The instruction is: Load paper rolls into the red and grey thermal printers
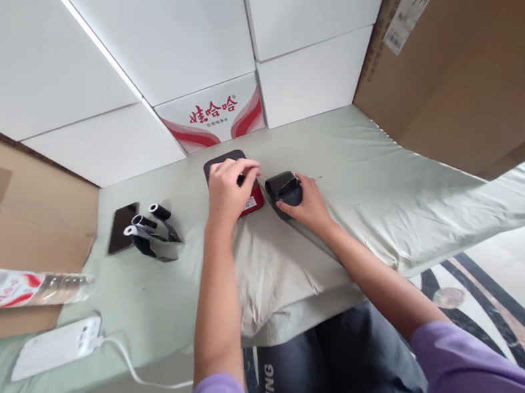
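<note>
My right hand [311, 207] grips a small black boxy device [286, 191], thumb on its near side and fingers at its right edge. A thin dark strand or edge shows by those fingertips. My left hand [229, 187] is over a flat red and black case [253, 199] with a white label, lying on the cloth. Its thumb and forefinger come together in a pinch near the black device; anything between them is too small to make out. The hand hides much of the case.
To the left lie rolls with black film [149, 228] and a dark phone [122, 229]. Nearer are a white power bank [58, 347] with a cable and a water bottle [19, 288]. White boxes [212, 114] stand behind the green cloth, with brown cartons [465, 52] at both sides.
</note>
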The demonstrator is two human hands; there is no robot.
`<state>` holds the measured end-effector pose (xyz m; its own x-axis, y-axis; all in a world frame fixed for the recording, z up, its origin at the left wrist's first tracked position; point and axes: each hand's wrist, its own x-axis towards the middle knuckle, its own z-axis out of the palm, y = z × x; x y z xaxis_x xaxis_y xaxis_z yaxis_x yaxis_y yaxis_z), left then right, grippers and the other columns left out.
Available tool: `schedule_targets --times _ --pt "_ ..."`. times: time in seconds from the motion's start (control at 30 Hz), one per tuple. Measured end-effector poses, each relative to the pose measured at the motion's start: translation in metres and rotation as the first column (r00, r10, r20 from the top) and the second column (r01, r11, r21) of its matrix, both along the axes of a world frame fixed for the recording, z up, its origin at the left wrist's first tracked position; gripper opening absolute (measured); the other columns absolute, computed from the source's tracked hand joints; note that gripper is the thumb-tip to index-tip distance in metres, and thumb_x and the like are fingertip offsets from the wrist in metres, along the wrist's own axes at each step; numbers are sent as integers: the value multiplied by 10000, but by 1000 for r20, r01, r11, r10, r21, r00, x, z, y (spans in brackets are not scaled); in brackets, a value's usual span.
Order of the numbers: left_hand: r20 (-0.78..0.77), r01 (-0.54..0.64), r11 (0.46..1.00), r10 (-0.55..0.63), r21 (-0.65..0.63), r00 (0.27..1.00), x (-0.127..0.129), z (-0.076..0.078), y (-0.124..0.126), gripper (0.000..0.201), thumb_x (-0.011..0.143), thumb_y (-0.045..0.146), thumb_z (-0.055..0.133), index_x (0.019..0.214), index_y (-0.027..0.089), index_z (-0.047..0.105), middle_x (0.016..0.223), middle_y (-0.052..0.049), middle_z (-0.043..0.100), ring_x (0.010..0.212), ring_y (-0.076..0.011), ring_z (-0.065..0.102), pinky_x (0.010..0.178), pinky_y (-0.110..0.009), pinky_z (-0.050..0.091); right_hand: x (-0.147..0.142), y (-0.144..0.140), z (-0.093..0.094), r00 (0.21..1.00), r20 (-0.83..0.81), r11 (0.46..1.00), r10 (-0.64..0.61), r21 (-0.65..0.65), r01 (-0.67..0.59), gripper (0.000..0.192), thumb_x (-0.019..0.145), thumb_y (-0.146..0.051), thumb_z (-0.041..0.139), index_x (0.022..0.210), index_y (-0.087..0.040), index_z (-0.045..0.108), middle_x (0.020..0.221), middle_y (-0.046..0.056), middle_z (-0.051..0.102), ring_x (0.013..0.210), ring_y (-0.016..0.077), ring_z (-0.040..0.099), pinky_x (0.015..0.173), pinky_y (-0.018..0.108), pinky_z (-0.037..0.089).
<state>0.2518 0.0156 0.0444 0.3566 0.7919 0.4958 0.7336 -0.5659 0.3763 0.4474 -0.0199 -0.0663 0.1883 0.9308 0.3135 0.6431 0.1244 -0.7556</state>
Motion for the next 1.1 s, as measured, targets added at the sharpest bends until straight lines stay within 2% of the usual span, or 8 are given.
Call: schedule_targets --times 0.17,0.3,0.37,0.4,0.53,0.67,0.83,1.1 --pt "226 -295 954 276 55 934 -58 -33 -19 273 1011 396 543 950 203 726 910 -48 776 912 -179 686 950 -303 476 -1 0 -3 999 47 1000 3 -20 -2 996 707 -538 779 1521 -121 385 1400 239 554 1350 417 509 1121 578 436" --pt "300 -586 806 582 -87 756 -121 -74 -37 387 1041 398 408 815 191 644 793 -55 712 747 -158 629 743 -257 464 -1 0 -6 998 62 1000 14 -13 -13 1036 697 -544 781 1535 -98 365 1395 258 545 1337 429 505 1111 581 431" --pt "221 -702 700 712 -134 667 -137 -91 -47 373 1038 371 379 778 198 584 699 -34 633 682 -147 557 703 -251 427 -1 0 -8 996 90 1000 9 -23 -6 1077 685 -556 788 1548 -90 343 1390 269 540 1327 444 498 1096 593 429" --pt "162 -712 686 727 -150 667 -140 -98 -51 371 1033 358 381 735 205 541 678 -26 600 671 -141 525 692 -247 409 -2 0 -9 994 107 1000 7 -28 -4 1102 680 -566 791 1557 -87 327 1390 274 536 1324 451 493 1092 597 425" --pt "-85 -620 770 615 -150 784 -126 -114 -55 405 1005 361 424 631 209 412 613 -6 495 637 -130 444 698 -254 359 -3 0 -11 988 154 1000 -1 -30 6 1154 681 -608 785 1578 -97 269 1390 277 519 1308 461 477 1082 607 409" --pt "-189 -491 843 457 -221 869 -112 -117 -46 379 982 370 460 642 205 439 609 2 498 635 -134 443 678 -270 321 -3 -2 -10 985 174 997 -6 -72 19 1149 652 -626 795 1549 -111 295 1345 259 519 1259 452 483 1051 605 425" --pt "-209 -473 844 429 -252 879 -114 -121 -40 364 962 394 491 650 208 492 607 -2 534 630 -149 450 633 -291 257 -3 -4 -10 984 180 997 -14 -71 27 1077 615 -602 824 1470 -110 391 1297 242 516 1244 440 472 1055 589 432" --pt "-245 -485 821 424 -302 872 -112 -117 -41 365 981 413 493 686 209 559 652 -19 595 672 -164 506 631 -289 247 -6 -5 -13 987 156 997 -43 -58 53 1077 618 -620 822 1468 -127 380 1304 233 505 1231 430 479 1045 592 434"
